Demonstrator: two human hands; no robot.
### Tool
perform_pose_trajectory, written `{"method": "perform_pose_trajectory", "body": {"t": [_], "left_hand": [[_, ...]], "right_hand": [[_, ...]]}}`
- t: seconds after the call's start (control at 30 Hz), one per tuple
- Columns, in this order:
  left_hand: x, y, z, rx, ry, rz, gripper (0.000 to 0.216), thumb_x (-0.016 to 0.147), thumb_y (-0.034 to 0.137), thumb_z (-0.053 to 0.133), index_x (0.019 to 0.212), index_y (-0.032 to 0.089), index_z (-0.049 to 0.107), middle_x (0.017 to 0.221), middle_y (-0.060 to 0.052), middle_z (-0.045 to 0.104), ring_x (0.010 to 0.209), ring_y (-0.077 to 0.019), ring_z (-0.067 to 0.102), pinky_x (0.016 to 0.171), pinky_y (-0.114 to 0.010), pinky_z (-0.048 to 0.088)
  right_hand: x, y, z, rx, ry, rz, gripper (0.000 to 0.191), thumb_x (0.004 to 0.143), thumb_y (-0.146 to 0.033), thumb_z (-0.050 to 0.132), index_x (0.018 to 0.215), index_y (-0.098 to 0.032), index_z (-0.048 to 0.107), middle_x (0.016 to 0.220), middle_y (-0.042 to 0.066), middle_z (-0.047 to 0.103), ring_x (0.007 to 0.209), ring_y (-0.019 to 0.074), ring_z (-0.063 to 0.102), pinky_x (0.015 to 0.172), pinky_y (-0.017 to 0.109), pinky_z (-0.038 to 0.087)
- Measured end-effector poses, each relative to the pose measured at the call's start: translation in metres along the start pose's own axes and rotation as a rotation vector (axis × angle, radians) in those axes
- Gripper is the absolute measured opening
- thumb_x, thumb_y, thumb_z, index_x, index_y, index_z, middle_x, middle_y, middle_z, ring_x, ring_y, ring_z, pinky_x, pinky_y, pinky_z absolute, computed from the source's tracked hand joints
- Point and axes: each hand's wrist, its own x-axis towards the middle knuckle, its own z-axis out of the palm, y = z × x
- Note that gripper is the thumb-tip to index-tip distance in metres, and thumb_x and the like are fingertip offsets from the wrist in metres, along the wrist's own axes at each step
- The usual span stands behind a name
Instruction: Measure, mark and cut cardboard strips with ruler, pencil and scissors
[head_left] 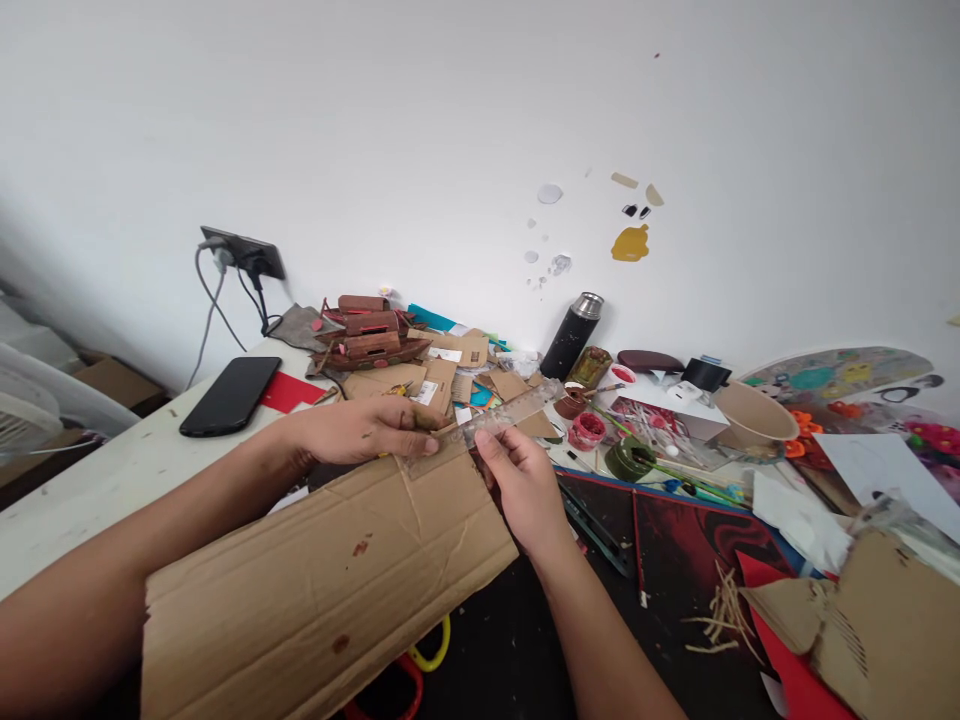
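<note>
Left hand (382, 430) gripping a clear ruler (517, 408) against cardboard (330, 590), right hand (521, 485) pinching the ruler too, scissors (431, 665) below.

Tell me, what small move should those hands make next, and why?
Perhaps slide the clear ruler farther onto the cardboard: only one end overlaps it, much juts past the edge, and the right hand has its thumb on the ruler.

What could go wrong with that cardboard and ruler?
The long, clear plastic ruler sticks out past the creased brown cardboard sheet, so it might slip if the right fingers loosen. Its far end might also bump the small reddish-brown pot. The red and yellow loop handles, partly hidden under the cardboard, could get knocked.
</note>
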Motion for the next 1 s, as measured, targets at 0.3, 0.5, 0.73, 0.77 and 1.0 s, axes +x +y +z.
{"method": "perform_pose_trajectory", "body": {"t": [0.3, 0.5, 0.73, 0.77, 1.0], "left_hand": [[0.0002, -0.0022, 0.0007, 0.005, -0.014, 0.002, 0.040, 0.108, 0.052, 0.068, 0.134, 0.023, 0.078, 0.111, -0.008, 0.083, 0.108, -0.0273, 0.078, 0.087, -0.031, 0.062], [-0.0001, -0.0036, 0.0003, -0.005, -0.030, -0.022, 0.045, 0.108, 0.055, 0.067, 0.138, 0.022, 0.076, 0.117, -0.010, 0.083, 0.115, -0.0283, 0.077, 0.093, -0.032, 0.062], [-0.0003, -0.0023, 0.0013, -0.028, -0.034, -0.022, 0.045, 0.108, 0.055, 0.067, 0.137, 0.022, 0.076, 0.118, -0.010, 0.083, 0.116, -0.0291, 0.076, 0.094, -0.034, 0.062], [-0.0005, -0.0020, 0.0014, -0.029, -0.034, -0.021, 0.044, 0.108, 0.054, 0.067, 0.137, 0.022, 0.076, 0.118, -0.010, 0.083, 0.116, -0.0292, 0.076, 0.094, -0.034, 0.062], [-0.0007, 0.0020, 0.0045, -0.013, -0.025, -0.011, 0.043, 0.110, 0.050, 0.065, 0.138, 0.019, 0.074, 0.122, -0.012, 0.081, 0.105, -0.0264, 0.078, 0.089, -0.033, 0.062]], "right_hand": [[0.0006, 0.0023, -0.0003, 0.022, -0.038, 0.029, 0.052, 0.083, -0.073, 0.086, 0.086, -0.022, 0.073, 0.078, 0.001, 0.069, 0.073, 0.0202, 0.060, 0.067, 0.031, 0.046], [0.0007, 0.0035, -0.0023, -0.001, -0.043, 0.056, 0.054, 0.082, -0.074, 0.085, 0.091, -0.022, 0.075, 0.080, 0.002, 0.070, 0.074, 0.0211, 0.061, 0.067, 0.031, 0.046], [0.0002, 0.0022, -0.0032, -0.024, -0.049, 0.032, 0.050, 0.086, -0.071, 0.084, 0.090, -0.022, 0.075, 0.079, 0.002, 0.070, 0.075, 0.0225, 0.063, 0.071, 0.033, 0.047], [0.0003, 0.0020, -0.0032, -0.024, -0.048, 0.031, 0.050, 0.085, -0.071, 0.084, 0.089, -0.022, 0.075, 0.079, 0.002, 0.070, 0.074, 0.0222, 0.062, 0.070, 0.033, 0.047], [0.0024, 0.0010, -0.0023, -0.067, -0.049, 0.009, 0.052, 0.085, -0.073, 0.082, 0.086, -0.021, 0.073, 0.077, 0.001, 0.069, 0.072, 0.0210, 0.060, 0.069, 0.032, 0.045]]}}
